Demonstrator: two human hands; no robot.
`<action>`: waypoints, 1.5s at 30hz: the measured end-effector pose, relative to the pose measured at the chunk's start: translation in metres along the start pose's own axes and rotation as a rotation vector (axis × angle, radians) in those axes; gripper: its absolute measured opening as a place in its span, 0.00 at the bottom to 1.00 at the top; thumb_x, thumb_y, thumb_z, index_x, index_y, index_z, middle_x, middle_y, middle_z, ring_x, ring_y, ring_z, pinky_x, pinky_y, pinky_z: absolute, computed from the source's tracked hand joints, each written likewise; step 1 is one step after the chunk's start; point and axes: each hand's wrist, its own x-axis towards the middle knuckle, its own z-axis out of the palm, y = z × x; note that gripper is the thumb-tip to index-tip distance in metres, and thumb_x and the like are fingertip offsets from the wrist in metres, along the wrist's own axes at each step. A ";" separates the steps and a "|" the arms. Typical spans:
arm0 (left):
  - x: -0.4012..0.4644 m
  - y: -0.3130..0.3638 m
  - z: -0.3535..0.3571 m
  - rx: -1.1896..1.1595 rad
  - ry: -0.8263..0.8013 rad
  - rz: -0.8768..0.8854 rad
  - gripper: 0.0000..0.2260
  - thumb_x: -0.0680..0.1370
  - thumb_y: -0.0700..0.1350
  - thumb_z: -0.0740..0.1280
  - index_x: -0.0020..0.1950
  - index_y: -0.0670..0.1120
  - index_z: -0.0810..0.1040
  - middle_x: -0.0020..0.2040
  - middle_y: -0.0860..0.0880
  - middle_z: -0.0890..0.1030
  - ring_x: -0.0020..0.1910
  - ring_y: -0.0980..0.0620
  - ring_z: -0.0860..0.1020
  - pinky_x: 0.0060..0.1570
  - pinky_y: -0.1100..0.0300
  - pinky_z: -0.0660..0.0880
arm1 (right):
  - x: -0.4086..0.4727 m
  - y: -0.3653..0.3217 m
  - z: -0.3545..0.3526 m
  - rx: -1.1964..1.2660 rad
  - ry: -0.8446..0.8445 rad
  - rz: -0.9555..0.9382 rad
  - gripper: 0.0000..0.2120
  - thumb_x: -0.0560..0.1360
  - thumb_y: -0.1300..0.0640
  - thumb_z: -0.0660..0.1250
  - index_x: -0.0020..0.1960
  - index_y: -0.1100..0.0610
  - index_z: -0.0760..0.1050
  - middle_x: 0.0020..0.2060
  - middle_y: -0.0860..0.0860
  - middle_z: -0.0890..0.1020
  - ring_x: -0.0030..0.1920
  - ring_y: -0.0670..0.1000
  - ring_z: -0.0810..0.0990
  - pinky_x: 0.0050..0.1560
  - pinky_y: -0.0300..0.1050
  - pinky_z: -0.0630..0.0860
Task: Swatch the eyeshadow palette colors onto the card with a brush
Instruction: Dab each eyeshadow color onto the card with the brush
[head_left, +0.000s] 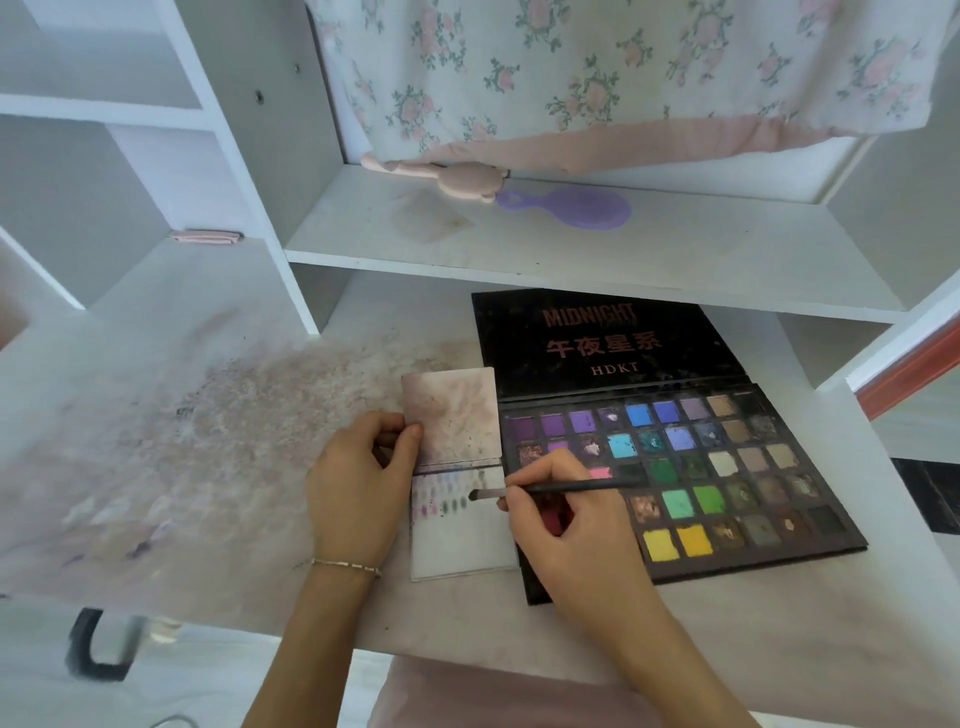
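Grip: the right hand pinches a thin black brush between thumb and fingers, near its bristle end; the handle runs back to the right over the palette.
Brush tip: the bristles touch the card at the right end of its swatch rows.
Left hand: the left hand pinches the left edge of a stained pinkish sheet, thumb on top, other fingers curled under; its heel lies along the card's left edge. A thin bracelet circles the wrist.
Card: white, lying flat on the desk just left of the palette, its upper edge covered by the stained sheet; small smears of pink, purple, grey and green sit in rows across its upper part, the lower part bare.
Palette: the eyeshadow palette lies open to the right of the card, pans of purple, blue, green, yellow and brown in rows; its black lid lies flat behind, lettered "MIDNIGHT" and "HDKT".
Desk: the white desk is dusted with pinkish powder to the left of the card.
Shelf: on the white shelf behind lie a purple hairbrush and a pink doll-like object, under a hanging floral cloth.
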 end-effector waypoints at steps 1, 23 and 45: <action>0.000 -0.001 0.000 0.002 0.004 0.004 0.02 0.73 0.46 0.68 0.40 0.51 0.79 0.31 0.59 0.75 0.32 0.61 0.72 0.32 0.65 0.67 | 0.000 0.000 0.002 -0.015 0.001 -0.003 0.05 0.70 0.55 0.63 0.41 0.46 0.70 0.34 0.48 0.79 0.36 0.46 0.76 0.34 0.38 0.73; 0.000 -0.001 0.001 -0.002 0.005 0.014 0.03 0.73 0.47 0.68 0.39 0.52 0.77 0.32 0.59 0.75 0.35 0.54 0.74 0.36 0.60 0.67 | 0.001 0.000 0.003 -0.131 -0.053 0.038 0.06 0.72 0.60 0.65 0.39 0.51 0.72 0.35 0.45 0.76 0.39 0.45 0.74 0.37 0.38 0.72; -0.001 -0.001 0.001 -0.017 0.005 0.020 0.05 0.73 0.47 0.68 0.38 0.55 0.75 0.31 0.60 0.75 0.34 0.55 0.74 0.35 0.61 0.68 | 0.001 0.001 0.004 -0.172 -0.052 0.008 0.05 0.72 0.60 0.64 0.40 0.52 0.71 0.36 0.43 0.74 0.41 0.44 0.72 0.39 0.37 0.71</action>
